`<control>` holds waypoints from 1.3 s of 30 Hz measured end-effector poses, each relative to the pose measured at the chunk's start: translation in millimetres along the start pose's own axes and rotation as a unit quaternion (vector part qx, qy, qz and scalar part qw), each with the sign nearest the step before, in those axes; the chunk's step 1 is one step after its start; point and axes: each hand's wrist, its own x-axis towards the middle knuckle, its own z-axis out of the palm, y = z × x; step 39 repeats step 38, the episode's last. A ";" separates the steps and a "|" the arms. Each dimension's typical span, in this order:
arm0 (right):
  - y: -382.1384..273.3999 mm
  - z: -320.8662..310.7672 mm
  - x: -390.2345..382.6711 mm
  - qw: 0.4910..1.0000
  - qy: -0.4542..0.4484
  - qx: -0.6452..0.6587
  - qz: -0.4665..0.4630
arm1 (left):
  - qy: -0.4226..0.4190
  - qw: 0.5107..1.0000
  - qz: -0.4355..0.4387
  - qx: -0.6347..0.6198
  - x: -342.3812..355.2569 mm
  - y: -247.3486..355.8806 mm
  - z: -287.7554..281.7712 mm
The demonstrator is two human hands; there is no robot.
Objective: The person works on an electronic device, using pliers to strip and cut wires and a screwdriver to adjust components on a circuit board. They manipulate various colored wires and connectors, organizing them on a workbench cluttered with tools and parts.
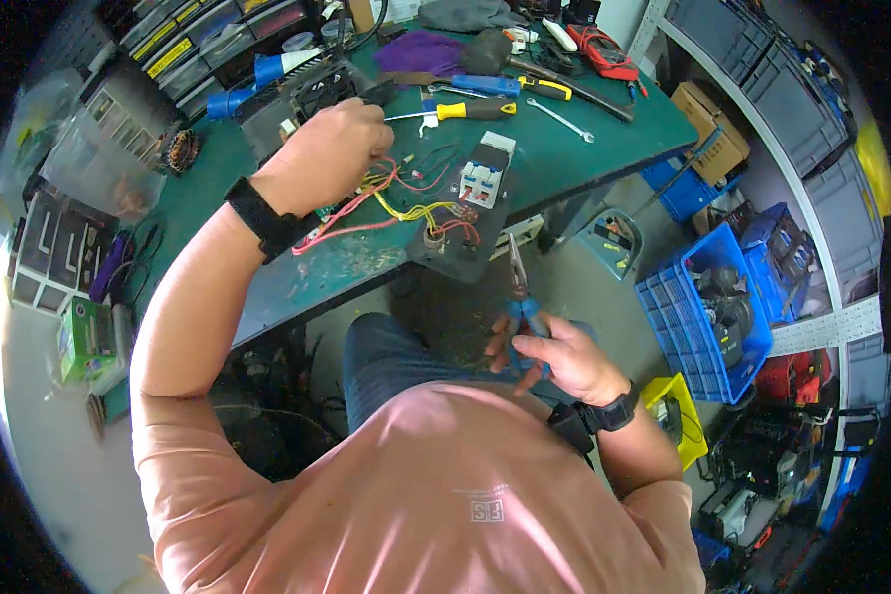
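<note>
My left hand [335,148] reaches over the workbench with its fingers curled in. Whatever it holds, if anything, is hidden behind the hand. Just beyond it lies a dark housing [267,117]. Red wires [342,223] and yellow wires [406,210] spill out below the hand toward a dark plate [465,259] at the bench edge. A white-and-grey circuit breaker [483,178] sits on that plate. Off the bench, in front of my lap, my right hand [554,354] grips long-nose pliers [519,297] by their blue handles, tips pointing up and away.
A yellow-handled screwdriver [470,111], a wrench [561,120] and a hammer [594,99] lie on the green bench [624,147]. A purple cloth [418,54] rests at the back. Drawers [208,45] stand at far left. Right of the bench are a blue crate [688,327] and yellow bin [685,401].
</note>
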 end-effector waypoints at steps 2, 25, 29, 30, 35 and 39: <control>-0.7 2.6 -0.5 1.000 0.003 -0.009 0.001 | 0.001 0.997 -0.017 0.071 -8.7 14.7 0.1; -1.1 24.5 16.6 0.986 -0.046 -0.148 -0.062 | 0.027 0.937 -0.161 -0.309 12.0 52.8 20.6; -7.2 26.3 22.7 0.995 -0.024 -0.092 -0.015 | -0.002 0.942 -0.137 -0.306 15.7 61.7 34.9; -7.5 26.9 23.4 0.996 -0.023 -0.080 -0.010 | -0.008 0.946 -0.121 -0.302 16.1 64.6 39.4; 0.6 21.9 22.1 0.999 -0.028 -0.037 0.015 | -0.088 0.925 -0.101 -0.356 24.9 65.7 37.5; 3.9 21.5 21.0 0.999 -0.028 0.001 0.027 | -0.144 0.928 -0.053 -0.341 27.9 48.5 33.3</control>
